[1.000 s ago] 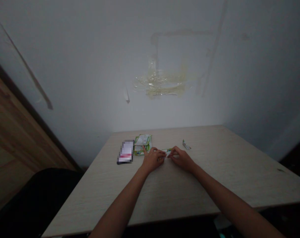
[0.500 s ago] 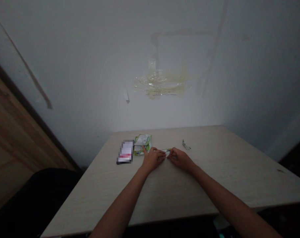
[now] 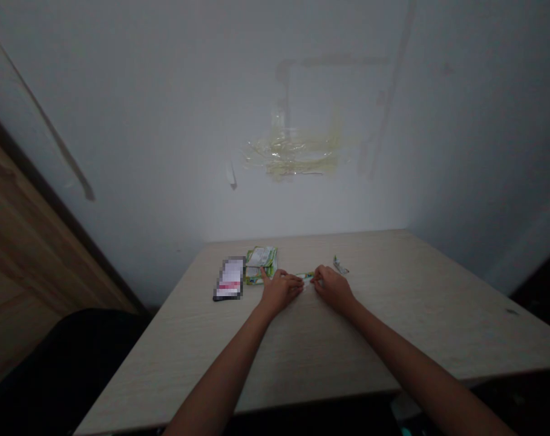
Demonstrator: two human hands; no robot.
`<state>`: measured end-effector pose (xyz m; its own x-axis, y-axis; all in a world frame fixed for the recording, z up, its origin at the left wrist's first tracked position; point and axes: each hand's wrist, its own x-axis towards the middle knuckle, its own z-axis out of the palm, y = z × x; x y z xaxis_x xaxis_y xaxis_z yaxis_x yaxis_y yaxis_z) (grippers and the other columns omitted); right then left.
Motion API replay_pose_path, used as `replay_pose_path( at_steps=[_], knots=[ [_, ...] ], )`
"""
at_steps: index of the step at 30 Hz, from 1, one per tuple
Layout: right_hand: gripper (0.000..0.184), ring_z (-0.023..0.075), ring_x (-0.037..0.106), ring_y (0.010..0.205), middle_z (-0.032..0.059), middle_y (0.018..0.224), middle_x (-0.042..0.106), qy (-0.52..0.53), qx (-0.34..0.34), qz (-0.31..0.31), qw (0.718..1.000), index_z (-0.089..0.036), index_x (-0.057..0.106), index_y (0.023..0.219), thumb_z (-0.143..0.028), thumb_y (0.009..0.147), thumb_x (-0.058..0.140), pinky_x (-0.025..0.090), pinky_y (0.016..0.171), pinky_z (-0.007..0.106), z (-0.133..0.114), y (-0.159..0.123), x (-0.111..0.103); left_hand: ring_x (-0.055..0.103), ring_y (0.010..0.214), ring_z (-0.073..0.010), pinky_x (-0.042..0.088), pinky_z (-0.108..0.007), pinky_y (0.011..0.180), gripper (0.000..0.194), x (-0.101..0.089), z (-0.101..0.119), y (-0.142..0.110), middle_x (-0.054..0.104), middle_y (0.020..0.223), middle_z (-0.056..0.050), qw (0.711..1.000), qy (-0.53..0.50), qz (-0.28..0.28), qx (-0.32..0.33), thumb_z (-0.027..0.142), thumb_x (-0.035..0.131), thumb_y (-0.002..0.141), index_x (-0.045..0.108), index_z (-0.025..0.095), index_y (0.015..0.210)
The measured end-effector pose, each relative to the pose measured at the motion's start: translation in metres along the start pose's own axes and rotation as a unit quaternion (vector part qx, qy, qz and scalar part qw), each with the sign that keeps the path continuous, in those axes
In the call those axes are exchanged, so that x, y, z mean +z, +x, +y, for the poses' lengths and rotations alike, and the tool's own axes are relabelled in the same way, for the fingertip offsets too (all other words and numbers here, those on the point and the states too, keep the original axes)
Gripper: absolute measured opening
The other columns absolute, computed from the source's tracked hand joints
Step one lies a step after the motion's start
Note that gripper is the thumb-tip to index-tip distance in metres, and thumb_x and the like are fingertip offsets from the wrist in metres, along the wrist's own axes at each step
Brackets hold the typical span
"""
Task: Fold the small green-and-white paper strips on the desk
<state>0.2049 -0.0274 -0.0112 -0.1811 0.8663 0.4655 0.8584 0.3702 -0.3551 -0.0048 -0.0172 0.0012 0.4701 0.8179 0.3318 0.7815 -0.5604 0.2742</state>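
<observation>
A narrow green-and-white printed wrapper [image 3: 307, 276] lies on the table, partly covered by both hands. My left hand [image 3: 280, 292] rests over its left part, fingers stretched out and lying flat, the thumb spread away toward a stack of green-and-white packets [image 3: 262, 257]. At the wrapper's right end, my right hand [image 3: 333, 288] is closed, thumb and fingertips pinching its edge. The fingers hide much of the wrapper, so its full shape cannot be made out.
Left of the packets lies a phone-like dark-edged object [image 3: 230, 278] with a blurred face. A small crumpled wrapper piece [image 3: 340, 264] sits beyond my right hand. The pale wooden table [image 3: 311, 351] meets a wall [image 3: 175, 121] with yellowed tape [image 3: 297, 158].
My right hand has shifted slightly right along the wrapper, widening the gap between the hands. My left hand stays in place.
</observation>
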Motion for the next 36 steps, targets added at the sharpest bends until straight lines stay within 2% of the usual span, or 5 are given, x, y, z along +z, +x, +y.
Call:
replay_pose_path(
  at_steps=[5,18,24,30,36],
  knots=[
    [0.008,0.0193,0.06,0.084,0.0055,0.091,0.065,-0.051,0.038,0.005,0.998,-0.022,0.053,0.094,-0.02,0.087,0.056,0.039,0.069,0.026,0.002,0.003,0.001,0.054,0.117,-0.0252,0.005,-0.065,0.115,0.022,0.001,0.0,0.0,0.073,0.114,0.002,1.0,0.005,0.009,0.003,0.046,0.058,0.089,0.073,0.04,0.104],
    [0.004,0.0183,0.059,0.077,0.0063,0.087,0.063,-0.091,0.06,0.023,0.994,-0.022,0.054,0.095,-0.024,0.093,0.052,0.039,0.064,0.025,-0.003,0.003,0.002,0.049,0.122,-0.0254,-0.005,-0.071,0.111,0.02,0.003,0.0,-0.002,0.072,0.116,0.006,1.0,0.008,0.014,0.003,0.044,0.058,0.09,0.071,0.044,0.104],
    [0.003,0.0188,0.06,0.079,0.0068,0.089,0.064,-0.069,0.061,0.02,0.996,-0.022,0.054,0.095,-0.022,0.092,0.052,0.039,0.064,0.025,0.0,0.003,0.002,0.051,0.119,-0.0237,-0.004,-0.066,0.114,0.021,0.004,0.001,-0.004,0.071,0.117,0.003,0.999,0.005,0.025,0.02,0.041,0.056,0.091,0.071,0.041,0.106],
    [0.006,0.0197,0.061,0.085,0.0067,0.093,0.064,-0.049,0.061,0.005,0.997,-0.022,0.053,0.096,-0.02,0.091,0.053,0.04,0.067,0.026,0.001,0.003,0.001,0.052,0.117,-0.0243,-0.007,-0.068,0.113,0.021,0.005,0.001,-0.006,0.071,0.117,0.001,0.999,0.006,0.038,0.014,0.043,0.057,0.091,0.071,0.04,0.105],
    [0.005,0.0189,0.061,0.087,0.005,0.092,0.064,-0.005,0.037,0.018,0.999,-0.022,0.052,0.094,-0.019,0.091,0.051,0.042,0.072,0.027,0.006,0.002,0.005,0.051,0.119,-0.0251,0.001,-0.065,0.114,0.022,0.004,0.003,-0.005,0.07,0.118,0.0,0.999,0.017,0.029,0.002,0.044,0.057,0.09,0.072,0.04,0.105]
  ],
)
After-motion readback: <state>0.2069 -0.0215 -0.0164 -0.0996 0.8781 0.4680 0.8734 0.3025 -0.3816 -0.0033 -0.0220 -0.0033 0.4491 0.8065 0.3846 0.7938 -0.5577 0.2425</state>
